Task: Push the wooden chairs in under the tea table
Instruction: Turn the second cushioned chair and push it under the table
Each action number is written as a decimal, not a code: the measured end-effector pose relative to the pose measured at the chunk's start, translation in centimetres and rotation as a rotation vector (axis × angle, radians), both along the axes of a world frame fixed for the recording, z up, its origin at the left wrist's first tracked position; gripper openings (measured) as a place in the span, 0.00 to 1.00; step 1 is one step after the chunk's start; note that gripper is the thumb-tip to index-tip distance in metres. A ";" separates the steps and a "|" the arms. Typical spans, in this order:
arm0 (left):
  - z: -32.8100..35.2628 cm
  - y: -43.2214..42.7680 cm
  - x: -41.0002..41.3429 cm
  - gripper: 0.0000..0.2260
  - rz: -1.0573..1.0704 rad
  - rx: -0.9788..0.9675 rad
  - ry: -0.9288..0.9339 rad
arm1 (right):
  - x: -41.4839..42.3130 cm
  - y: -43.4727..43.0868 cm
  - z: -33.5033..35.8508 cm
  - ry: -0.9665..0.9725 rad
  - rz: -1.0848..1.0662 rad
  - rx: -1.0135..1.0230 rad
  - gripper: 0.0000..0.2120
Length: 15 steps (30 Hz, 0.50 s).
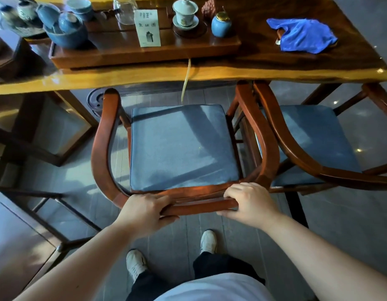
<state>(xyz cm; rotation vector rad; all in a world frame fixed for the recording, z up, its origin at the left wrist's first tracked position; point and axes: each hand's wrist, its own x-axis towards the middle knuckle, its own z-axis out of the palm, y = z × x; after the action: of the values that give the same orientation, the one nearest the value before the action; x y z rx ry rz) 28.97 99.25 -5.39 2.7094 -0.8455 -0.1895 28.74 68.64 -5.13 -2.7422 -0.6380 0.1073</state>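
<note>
A wooden chair (101, 144) with a curved reddish back rail and a blue-grey seat cushion stands in front of me, its front facing the tea table (210, 72). My left hand (144, 211) and my right hand (251, 203) both grip the chair's top rail at its near middle. The tips of the chair's arms sit at the table's near edge; the seat lies outside the table. A second wooden chair (296, 153) with the same cushion stands close on the right, its arm next to the first chair's arm.
On the table are a wooden tea tray (144, 57) with blue cups, a lidded white cup, a blue jar, a card, and a blue cloth (303, 35). A thin hose (186, 81) hangs from the tray. Dark wooden furniture (36, 148) stands at the left. My feet are below.
</note>
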 end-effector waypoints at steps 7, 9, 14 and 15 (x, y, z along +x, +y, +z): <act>0.7 -0.4 -1.0 0.22 0.111 0.018 0.073 | 0.5 -0.3 1.2 0.188 0.085 -0.107 0.26; 1.0 -0.5 -1.4 0.26 0.135 0.028 0.062 | 0.7 -0.1 1.9 0.221 0.112 -0.097 0.34; 3.2 1.0 -2.7 0.32 0.220 0.087 -0.086 | 2.4 4.0 3.2 0.167 0.208 0.008 0.41; 3.8 1.7 -3.1 0.32 0.264 0.095 -0.103 | 2.9 5.5 3.4 0.176 0.258 -0.008 0.42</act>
<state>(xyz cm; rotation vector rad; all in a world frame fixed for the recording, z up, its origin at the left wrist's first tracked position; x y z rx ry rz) 25.87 101.00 -1.56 2.9062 -0.5076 -0.0335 31.64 74.17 -1.69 -2.6064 -0.9369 0.4063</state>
